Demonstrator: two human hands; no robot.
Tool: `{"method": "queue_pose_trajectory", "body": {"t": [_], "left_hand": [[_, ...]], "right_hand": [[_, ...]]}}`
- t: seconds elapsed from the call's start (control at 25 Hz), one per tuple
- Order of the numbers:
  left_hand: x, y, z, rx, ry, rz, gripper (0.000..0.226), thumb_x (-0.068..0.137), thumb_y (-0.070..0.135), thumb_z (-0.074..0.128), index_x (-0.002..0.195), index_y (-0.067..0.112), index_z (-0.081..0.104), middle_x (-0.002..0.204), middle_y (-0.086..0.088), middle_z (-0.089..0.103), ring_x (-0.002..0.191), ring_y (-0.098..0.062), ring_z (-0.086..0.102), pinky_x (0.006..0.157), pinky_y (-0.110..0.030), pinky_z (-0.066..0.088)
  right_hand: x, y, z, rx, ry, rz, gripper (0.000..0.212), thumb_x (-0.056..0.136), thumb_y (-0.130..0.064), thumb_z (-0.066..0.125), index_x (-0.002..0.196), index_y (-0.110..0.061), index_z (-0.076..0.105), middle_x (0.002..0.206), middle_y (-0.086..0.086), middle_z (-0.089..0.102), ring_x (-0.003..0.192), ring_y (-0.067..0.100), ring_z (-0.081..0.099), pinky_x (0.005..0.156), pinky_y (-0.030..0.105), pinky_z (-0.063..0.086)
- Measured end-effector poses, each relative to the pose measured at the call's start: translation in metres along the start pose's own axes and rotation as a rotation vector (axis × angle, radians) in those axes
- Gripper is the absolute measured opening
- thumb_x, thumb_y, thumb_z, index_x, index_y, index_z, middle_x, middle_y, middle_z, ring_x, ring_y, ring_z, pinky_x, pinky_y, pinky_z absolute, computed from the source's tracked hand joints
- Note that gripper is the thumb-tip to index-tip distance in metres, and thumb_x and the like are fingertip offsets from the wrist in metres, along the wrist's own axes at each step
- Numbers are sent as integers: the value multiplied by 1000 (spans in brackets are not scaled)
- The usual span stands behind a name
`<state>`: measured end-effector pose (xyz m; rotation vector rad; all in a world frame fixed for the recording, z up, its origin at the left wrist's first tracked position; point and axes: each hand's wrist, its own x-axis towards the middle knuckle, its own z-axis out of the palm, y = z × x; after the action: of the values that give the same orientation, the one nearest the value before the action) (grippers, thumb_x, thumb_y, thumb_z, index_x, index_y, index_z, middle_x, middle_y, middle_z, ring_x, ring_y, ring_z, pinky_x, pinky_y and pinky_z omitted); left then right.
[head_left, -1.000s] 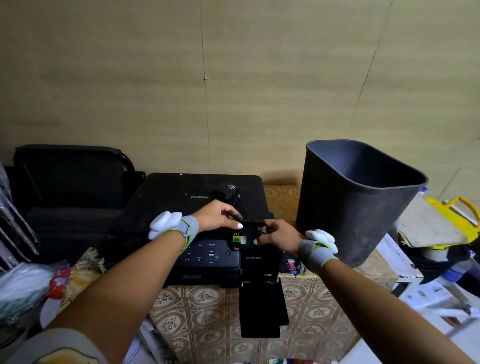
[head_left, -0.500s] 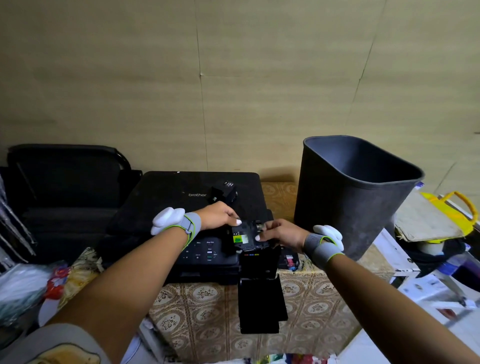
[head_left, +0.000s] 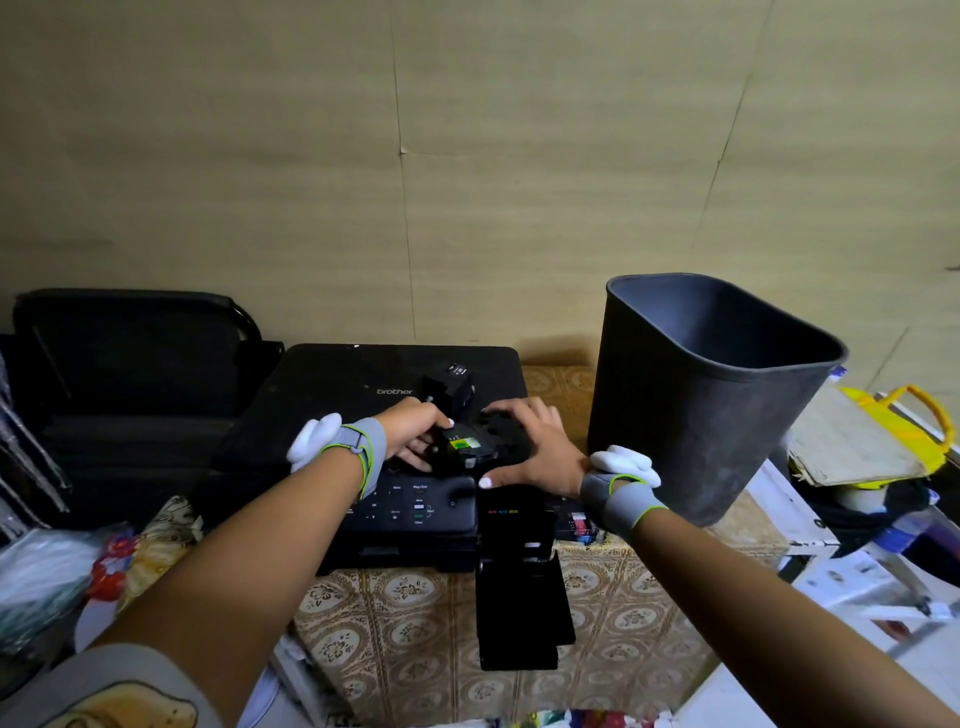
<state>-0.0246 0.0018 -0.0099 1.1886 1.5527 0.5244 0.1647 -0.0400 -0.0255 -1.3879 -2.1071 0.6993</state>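
A black Brother printer (head_left: 337, 384) stands on a patterned tablecloth (head_left: 415, 629). Over its front right corner I hold a black ink cartridge (head_left: 464, 445) with a yellow-green label. My left hand (head_left: 413, 423) grips its left end. From the right, my right hand (head_left: 535, 449) lies over the top of the cartridge, fingers curved round it and thumb stretched out below. A second black cartridge (head_left: 453, 387) stands upright on the printer lid just behind my hands. A black flap (head_left: 519, 608) hangs open below the printer's front right corner.
A tall dark grey bin (head_left: 701, 415) stands close to the right of my right wrist. Papers (head_left: 852, 436) and a yellow-handled thing (head_left: 917, 415) lie further right. A black chair (head_left: 130, 353) is at the left, with plastic bags (head_left: 47, 571) below it.
Both hands and the cartridge have moved back and up over the printer's corner. My right hand has shifted from pinching the cartridge's right end to covering its top.
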Motion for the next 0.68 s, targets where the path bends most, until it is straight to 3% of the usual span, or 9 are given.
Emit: {"method": "queue_pose_trajectory", "body": {"t": [0.16, 0.28, 0.36, 0.52, 0.68], "left_hand": [[0, 2, -2, -196, 51, -16, 23, 98, 10, 41, 75, 10, 45, 76, -9, 47, 63, -20, 50, 62, -40, 51], [1, 3, -3, -300, 100, -6, 28, 100, 8, 37, 72, 10, 43, 75, -8, 46, 63, -19, 48, 77, -44, 49], [2, 4, -2, -350, 106, 8, 29, 100, 7, 37, 72, 9, 43, 74, -9, 47, 64, -20, 49, 84, -46, 48], [0, 4, 4, -376, 70, 32, 29, 101, 6, 38, 73, 10, 44, 74, -9, 50, 64, -21, 51, 66, -37, 47], [-3, 5, 7, -335, 8, 43, 26, 100, 6, 40, 75, 9, 48, 76, -9, 53, 66, -21, 53, 66, -34, 48]], "right_hand": [[6, -1, 6, 12, 204, 109, 78, 59, -40, 86, 122, -16, 47, 112, -1, 40, 109, 17, 35, 100, 31, 34], [12, 1, 8, 166, 233, 272, 49, 73, -48, 73, 106, -16, 54, 106, 3, 54, 106, 20, 46, 95, 32, 40], [16, -2, 7, 256, 181, 374, 38, 80, -52, 64, 91, -17, 57, 95, 4, 62, 90, 18, 55, 82, 30, 43], [23, -7, 11, 335, 106, 434, 37, 82, -51, 62, 76, -15, 61, 76, 2, 60, 70, 14, 51, 70, 28, 39], [27, -7, 15, 384, 150, 465, 24, 81, -36, 68, 77, -14, 59, 78, 7, 59, 72, 18, 52, 67, 29, 39]]}}
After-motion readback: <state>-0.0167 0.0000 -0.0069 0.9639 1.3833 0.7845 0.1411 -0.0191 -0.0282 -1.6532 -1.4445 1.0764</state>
